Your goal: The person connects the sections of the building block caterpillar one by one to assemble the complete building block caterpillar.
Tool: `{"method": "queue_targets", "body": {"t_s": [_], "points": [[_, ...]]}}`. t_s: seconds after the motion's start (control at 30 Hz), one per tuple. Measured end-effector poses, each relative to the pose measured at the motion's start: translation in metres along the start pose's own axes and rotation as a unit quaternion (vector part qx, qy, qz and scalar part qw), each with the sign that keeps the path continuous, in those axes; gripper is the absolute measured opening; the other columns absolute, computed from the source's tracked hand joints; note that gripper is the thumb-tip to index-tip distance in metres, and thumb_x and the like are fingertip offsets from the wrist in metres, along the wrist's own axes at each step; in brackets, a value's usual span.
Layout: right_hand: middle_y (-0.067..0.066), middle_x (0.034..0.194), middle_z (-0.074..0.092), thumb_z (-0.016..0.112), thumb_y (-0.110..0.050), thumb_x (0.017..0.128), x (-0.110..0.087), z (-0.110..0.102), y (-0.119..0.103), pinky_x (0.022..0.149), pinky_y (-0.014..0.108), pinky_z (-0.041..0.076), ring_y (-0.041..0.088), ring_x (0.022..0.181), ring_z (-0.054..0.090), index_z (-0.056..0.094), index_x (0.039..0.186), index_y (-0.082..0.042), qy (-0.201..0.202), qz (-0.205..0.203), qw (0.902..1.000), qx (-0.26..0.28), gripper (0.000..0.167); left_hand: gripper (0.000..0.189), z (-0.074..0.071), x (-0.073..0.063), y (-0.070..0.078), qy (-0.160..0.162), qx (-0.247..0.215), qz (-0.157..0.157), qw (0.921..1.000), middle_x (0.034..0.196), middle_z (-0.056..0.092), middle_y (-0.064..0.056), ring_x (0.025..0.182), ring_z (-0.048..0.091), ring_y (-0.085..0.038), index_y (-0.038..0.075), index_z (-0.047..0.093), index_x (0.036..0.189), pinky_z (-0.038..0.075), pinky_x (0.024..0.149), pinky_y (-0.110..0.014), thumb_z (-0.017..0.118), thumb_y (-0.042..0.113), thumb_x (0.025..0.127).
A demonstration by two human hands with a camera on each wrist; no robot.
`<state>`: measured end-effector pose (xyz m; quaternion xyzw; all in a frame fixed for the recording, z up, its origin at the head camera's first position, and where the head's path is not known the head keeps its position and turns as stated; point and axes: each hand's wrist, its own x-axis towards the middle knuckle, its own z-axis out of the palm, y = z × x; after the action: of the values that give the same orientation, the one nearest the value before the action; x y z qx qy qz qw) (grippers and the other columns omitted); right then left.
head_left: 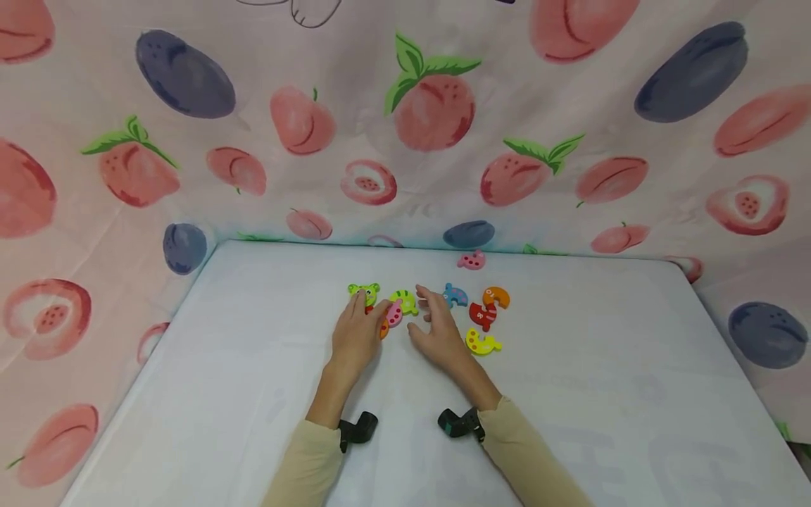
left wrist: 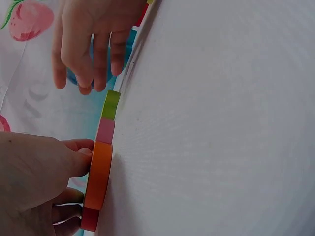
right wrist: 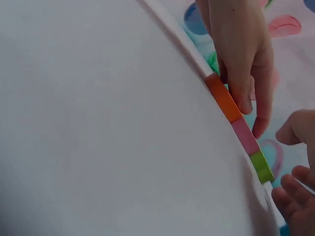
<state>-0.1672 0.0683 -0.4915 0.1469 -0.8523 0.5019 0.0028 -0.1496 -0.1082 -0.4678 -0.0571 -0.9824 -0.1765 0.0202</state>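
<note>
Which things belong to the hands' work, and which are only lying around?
Likely in work, near left fingers:
green animal-head piece
red piece
orange piece
pink spotted piece
green striped piece

Lying apart, perhaps for later:
far pink piece
blue piece
orange curved piece
red striped piece
yellow spotted piece

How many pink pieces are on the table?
2: the far pink piece at the back of the table, and the near pink piece beside the left hand. That hand could hide more.
</note>
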Motion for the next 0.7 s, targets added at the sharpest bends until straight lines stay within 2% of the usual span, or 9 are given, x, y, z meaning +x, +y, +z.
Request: {"method": "queue_targets", "body": {"t_s": [0.17, 0.23, 0.47, 0.5, 0.7], "points": [[0.009, 0.144, 0.046, 0.065, -0.018, 0.090, -0.005, -0.029, 0.002, 0.100, 0.044, 0.049, 0.024, 0.125, 0.050, 0.034, 0.150, -0.016, -0.057, -0.014, 0.9970, -0.051, 0.067, 0.037, 0.001, 0.000, 0.000, 0.002, -0.006, 0.005, 1.0000, 0.152, 0.035, -0.026, 0.144, 0.031, -0.039, 0.022, 0.056, 0.136, 0.032, 0.116, -0.051, 0.054, 0.017, 0.099], [0.011, 0.144, 0.046, 0.065, -0.019, 0.090, -0.005, -0.045, 0.002, 0.102, 0.046, 0.048, 0.026, 0.125, 0.049, 0.034, 0.150, -0.014, -0.070, -0.021, 0.9952, -0.065, 0.067, 0.038, 0.001, 0.000, 0.000, -0.001, -0.008, 0.007, 0.9999, 0.152, 0.034, -0.026, 0.145, 0.030, -0.040, 0.021, 0.055, 0.136, 0.031, 0.116, -0.051, 0.054, 0.016, 0.098], [0.015, 0.149, 0.038, 0.066, -0.014, 0.090, 0.007, -0.096, 0.007, 0.106, 0.052, 0.044, 0.034, 0.132, 0.043, 0.032, 0.150, -0.008, -0.087, -0.038, 0.9888, -0.115, 0.069, 0.038, 0.000, 0.000, 0.001, -0.004, -0.014, 0.007, 0.9999, 0.153, 0.033, -0.026, 0.144, 0.029, -0.040, 0.021, 0.055, 0.136, 0.030, 0.117, -0.051, 0.052, 0.017, 0.099], [0.015, 0.149, 0.038, 0.067, -0.013, 0.090, 0.009, -0.101, 0.008, 0.105, 0.052, 0.045, 0.036, 0.128, 0.045, 0.032, 0.150, -0.008, -0.088, -0.040, 0.9878, -0.121, 0.070, 0.038, 0.001, 0.000, 0.001, -0.004, -0.014, 0.007, 0.9999, 0.153, 0.033, -0.026, 0.144, 0.029, -0.041, 0.021, 0.055, 0.136, 0.030, 0.117, -0.051, 0.052, 0.017, 0.099], [0.015, 0.153, 0.035, 0.068, -0.011, 0.088, 0.022, -0.117, 0.017, 0.106, 0.056, 0.042, 0.036, 0.131, 0.040, 0.032, 0.151, -0.012, -0.108, -0.057, 0.9812, -0.149, 0.073, 0.037, 0.001, 0.000, 0.000, 0.000, -0.017, 0.009, 0.9998, 0.152, 0.033, -0.027, 0.144, 0.029, -0.042, 0.020, 0.055, 0.136, 0.030, 0.117, -0.052, 0.052, 0.016, 0.099]]}}
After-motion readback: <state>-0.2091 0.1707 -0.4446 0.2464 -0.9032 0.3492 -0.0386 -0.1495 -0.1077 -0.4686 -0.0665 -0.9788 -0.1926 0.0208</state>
